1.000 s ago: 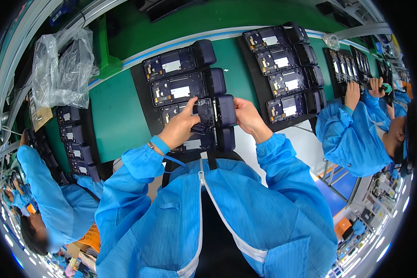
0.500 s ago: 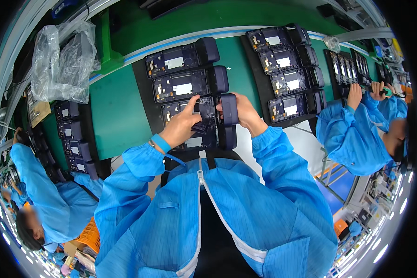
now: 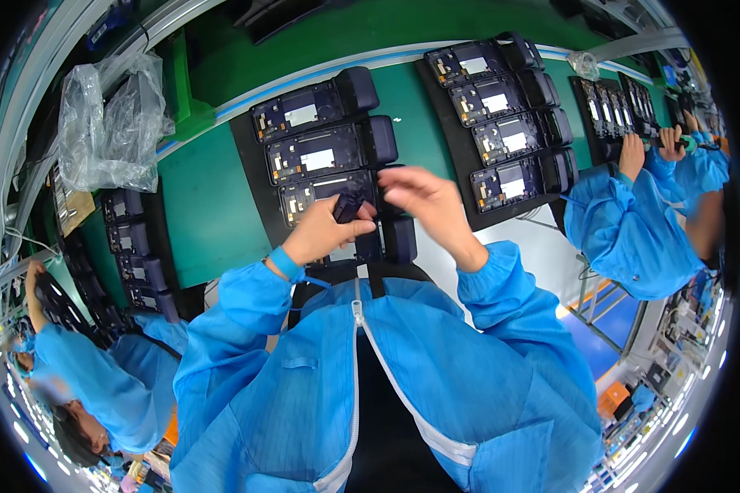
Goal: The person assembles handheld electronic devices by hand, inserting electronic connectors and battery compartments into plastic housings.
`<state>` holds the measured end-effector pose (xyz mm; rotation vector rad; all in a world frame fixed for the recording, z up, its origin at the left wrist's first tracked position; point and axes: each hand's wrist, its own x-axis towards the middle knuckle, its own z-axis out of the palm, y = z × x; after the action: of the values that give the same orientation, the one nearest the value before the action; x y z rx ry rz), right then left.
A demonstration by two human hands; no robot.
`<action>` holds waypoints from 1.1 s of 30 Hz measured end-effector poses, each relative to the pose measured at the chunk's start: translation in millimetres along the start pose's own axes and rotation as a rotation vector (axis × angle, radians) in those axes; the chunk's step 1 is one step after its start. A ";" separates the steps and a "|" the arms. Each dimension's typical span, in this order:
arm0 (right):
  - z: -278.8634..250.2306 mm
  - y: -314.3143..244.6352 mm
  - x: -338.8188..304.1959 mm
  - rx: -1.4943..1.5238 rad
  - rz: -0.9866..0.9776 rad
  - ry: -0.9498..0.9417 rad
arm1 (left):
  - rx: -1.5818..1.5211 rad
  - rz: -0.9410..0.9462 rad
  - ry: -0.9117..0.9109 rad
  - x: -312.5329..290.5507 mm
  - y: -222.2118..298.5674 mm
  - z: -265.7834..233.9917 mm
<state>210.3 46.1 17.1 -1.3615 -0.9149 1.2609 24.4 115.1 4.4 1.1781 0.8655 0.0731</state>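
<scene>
Several dark, open device housings with white labels inside lie in a column on a black mat before me. Over the nearer end of that column, my left hand [image 3: 321, 232] is closed around a small black part [image 3: 348, 206], whose exact kind I cannot make out. Just right of it, my right hand [image 3: 429, 205] hovers with its fingers apart and slightly blurred, holding nothing I can see. Beneath both hands lies the third housing [image 3: 300, 200], partly covered by them. The second housing [image 3: 321, 156] sits uncovered just beyond. A blue band circles my left wrist.
To the right, another column of open housings [image 3: 501, 141] rests on a black mat. More housings [image 3: 129, 238] stand at the left on the green bench [image 3: 201, 214]. A clear plastic bag [image 3: 111, 123] hangs at upper left. Co-workers in blue sit on both sides.
My right hand has let go of the third housing's thick end and opened above it. My left index finger has drawn back from the housing, and the small black part now sits higher in that hand.
</scene>
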 end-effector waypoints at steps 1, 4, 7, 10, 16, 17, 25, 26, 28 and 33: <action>8.2 2.1 -1.5 0.058 0.057 -0.045 | -0.092 -0.035 -0.064 -5.3 8.2 5.0; 12.7 -2.7 0.1 0.162 0.205 -0.064 | -0.354 -0.076 -0.072 -10.1 13.4 15.4; 8.6 -1.5 0.0 0.237 0.308 -0.008 | -0.570 -0.090 0.011 -10.9 15.1 19.6; 6.3 1.8 -1.8 0.313 0.317 0.058 | -0.723 -0.080 0.085 -9.0 11.9 23.4; 4.4 6.2 -4.8 0.424 0.328 0.142 | -0.546 -0.052 0.190 -8.6 10.4 23.2; 5.7 7.0 -6.7 0.497 0.283 0.118 | -0.549 -0.029 0.235 -7.9 10.8 26.0; -14.4 -0.3 -14.8 0.886 0.583 -0.090 | -0.288 0.055 0.349 -12.0 12.3 26.1; -19.0 0.5 -14.7 0.889 0.586 -0.086 | -0.120 0.115 0.332 -14.3 13.0 24.4; -25.1 1.8 -12.3 0.605 0.690 -0.267 | 0.174 0.310 0.308 -14.4 10.8 20.4; -31.0 -9.4 -12.1 0.219 0.665 -0.301 | 0.236 0.542 0.275 -12.9 16.6 15.5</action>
<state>239.8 30.6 26.6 -1.3660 -0.4973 2.0501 31.5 103.9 26.9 1.6278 0.7841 0.6002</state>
